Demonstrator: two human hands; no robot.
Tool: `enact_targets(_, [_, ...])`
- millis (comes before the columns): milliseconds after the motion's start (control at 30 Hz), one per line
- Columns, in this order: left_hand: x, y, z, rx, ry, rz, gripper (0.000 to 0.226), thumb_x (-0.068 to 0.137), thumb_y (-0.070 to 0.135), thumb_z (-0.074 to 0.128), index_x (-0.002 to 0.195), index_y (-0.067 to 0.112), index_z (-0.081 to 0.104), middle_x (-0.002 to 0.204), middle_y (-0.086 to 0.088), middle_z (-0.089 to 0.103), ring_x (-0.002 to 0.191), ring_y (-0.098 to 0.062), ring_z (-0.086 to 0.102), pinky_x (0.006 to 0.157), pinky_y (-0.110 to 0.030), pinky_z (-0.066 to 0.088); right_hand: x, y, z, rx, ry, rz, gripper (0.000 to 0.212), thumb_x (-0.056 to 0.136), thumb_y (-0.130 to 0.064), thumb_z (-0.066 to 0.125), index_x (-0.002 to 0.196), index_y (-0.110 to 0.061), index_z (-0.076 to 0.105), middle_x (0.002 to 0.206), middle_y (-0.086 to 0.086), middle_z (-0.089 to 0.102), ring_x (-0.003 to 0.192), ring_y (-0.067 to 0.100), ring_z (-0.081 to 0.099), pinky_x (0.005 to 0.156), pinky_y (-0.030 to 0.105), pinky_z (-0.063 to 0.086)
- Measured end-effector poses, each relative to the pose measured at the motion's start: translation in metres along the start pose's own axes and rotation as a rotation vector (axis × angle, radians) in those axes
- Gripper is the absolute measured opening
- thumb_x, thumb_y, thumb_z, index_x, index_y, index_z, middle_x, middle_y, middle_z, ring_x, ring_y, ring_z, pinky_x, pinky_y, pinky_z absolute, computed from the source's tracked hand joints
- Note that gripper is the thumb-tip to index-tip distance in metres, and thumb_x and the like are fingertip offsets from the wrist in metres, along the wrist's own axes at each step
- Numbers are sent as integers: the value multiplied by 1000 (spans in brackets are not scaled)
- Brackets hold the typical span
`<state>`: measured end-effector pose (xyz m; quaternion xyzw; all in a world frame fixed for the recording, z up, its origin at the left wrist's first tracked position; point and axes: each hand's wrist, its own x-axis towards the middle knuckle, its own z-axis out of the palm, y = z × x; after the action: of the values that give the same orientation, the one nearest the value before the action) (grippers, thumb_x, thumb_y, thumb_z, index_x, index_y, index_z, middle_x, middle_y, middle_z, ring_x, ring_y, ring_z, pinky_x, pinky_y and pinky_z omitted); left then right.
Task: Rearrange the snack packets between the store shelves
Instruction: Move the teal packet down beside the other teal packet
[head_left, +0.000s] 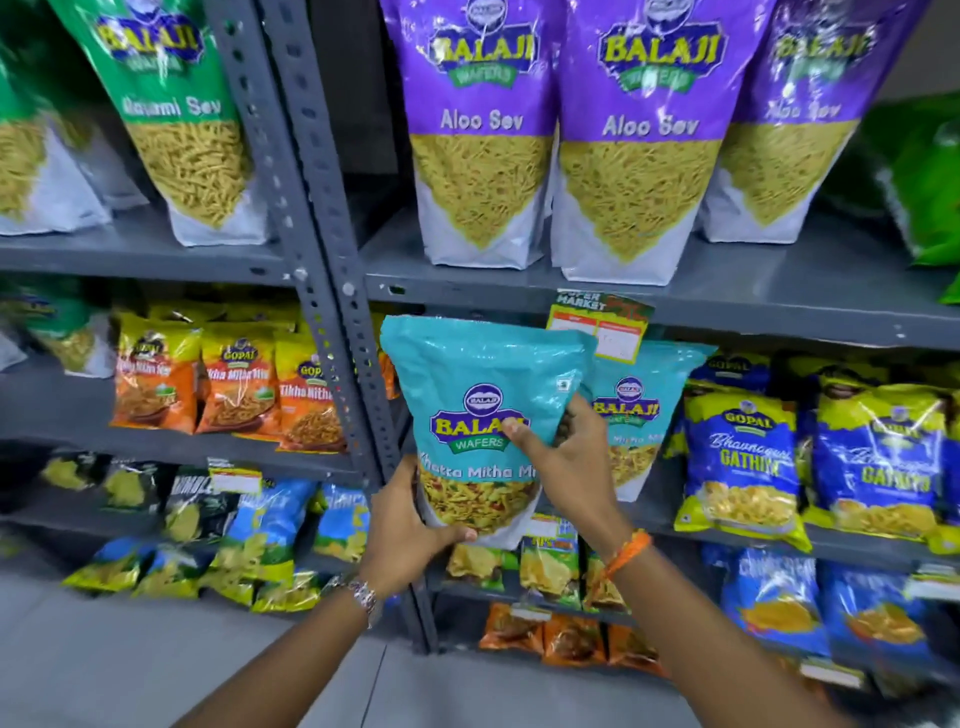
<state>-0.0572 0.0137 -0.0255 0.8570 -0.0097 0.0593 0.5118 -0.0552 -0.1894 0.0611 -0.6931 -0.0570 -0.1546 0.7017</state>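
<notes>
While both hands are raised before the grey shelving, a teal snack packet (483, 395) is held upright between them, at the centre of the view and in front of the grey upright post (332, 260). The left hand (410, 530) cups the packet's lower left corner, at 7 o'clock on the packet; its fingers (457, 535) are wrapped under the bottom edge and clamped on it. The right hand (566, 462) grips the packet's right edge, at 4 o'clock; the thumb lies across the printed front and the remaining fingers go behind, so that hand is likewise closed on the packet. An orange thread band (626, 553) sits on the right wrist, and a beaded bracelet (363, 595) on the left.

A second teal packet (639, 410) of the same print stands on the shelf just behind the held one, at 3 o'clock from it. Whether the two touch cannot be told. Blue and yellow packets (743, 457) stand further along that shelf, toward 3 o'clock. Orange packets (223, 389) stand on the neighbouring bay's shelf at 9 o'clock. Three purple packets (639, 135) stand on the shelf board (779, 291) above, at 12 o'clock, with green packets (171, 104) at 10 o'clock. A price tag (602, 327) hangs from the board's front edge, just above the second teal packet.
</notes>
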Motion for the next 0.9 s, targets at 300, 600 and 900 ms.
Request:
enact_targets(300, [61, -34, 20, -7, -92, -94, 103, 56, 25, 101, 142, 16, 46, 129, -2, 69, 124, -25, 64, 99, -39, 54, 53, 75, 24, -23, 50, 82, 38, 85, -6, 77, 121, -7, 63, 117, 6, 75, 109, 19, 72, 91, 40, 61])
enact_targets(600, [115, -37, 38, 43, 3, -118, 95, 52, 19, 100, 134, 10, 51, 133, -13, 68, 126, -33, 63, 94, -39, 54, 104, 101, 30, -48, 69, 95, 38, 83, -1, 77, 118, 0, 63, 117, 16, 74, 108, 28, 73, 87, 43, 62])
enact_targets(900, [134, -41, 47, 62, -28, -145, 93, 56, 7, 97, 136, 9, 49, 132, -12, 67, 125, -31, 63, 93, -30, 47, 117, 111, 33, -25, 50, 130, 34, 83, 0, 76, 114, -7, 64, 112, 9, 73, 95, 5, 73, 85, 33, 63])
